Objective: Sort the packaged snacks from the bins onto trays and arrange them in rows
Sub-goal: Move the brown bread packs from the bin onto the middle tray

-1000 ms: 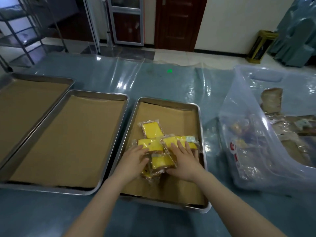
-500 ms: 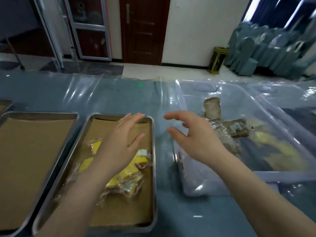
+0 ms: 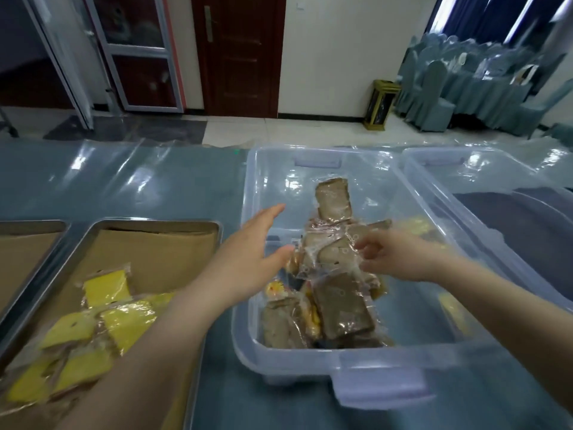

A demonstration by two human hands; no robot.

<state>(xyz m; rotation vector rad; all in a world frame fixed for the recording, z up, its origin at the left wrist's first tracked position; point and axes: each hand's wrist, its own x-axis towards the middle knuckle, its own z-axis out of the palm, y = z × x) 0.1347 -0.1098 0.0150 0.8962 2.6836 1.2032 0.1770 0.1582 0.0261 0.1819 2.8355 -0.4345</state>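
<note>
A clear plastic bin (image 3: 341, 356) stands in front of me with several brown packaged snacks (image 3: 339, 302) piled inside and a few yellow ones at its right side. My left hand (image 3: 248, 259) hovers open over the bin's left wall, fingers spread, holding nothing. My right hand (image 3: 393, 256) is inside the bin with its fingers curled just above the brown packets; no packet is gripped. To the left, a metal tray (image 3: 155, 226) lined with brown paper carries several yellow packaged snacks (image 3: 105, 318) in a loose heap.
A second clear bin (image 3: 483, 169) stands to the right, with a dark bottom. Another paper-lined tray (image 3: 31, 243) lies at the far left. The table has a blue cover under clear plastic film. Beyond are a door, a small waste bin and covered chairs.
Both hands left the yellow packets on the tray and moved right to the bin. My view has swung right, so the bin now fills the middle.
</note>
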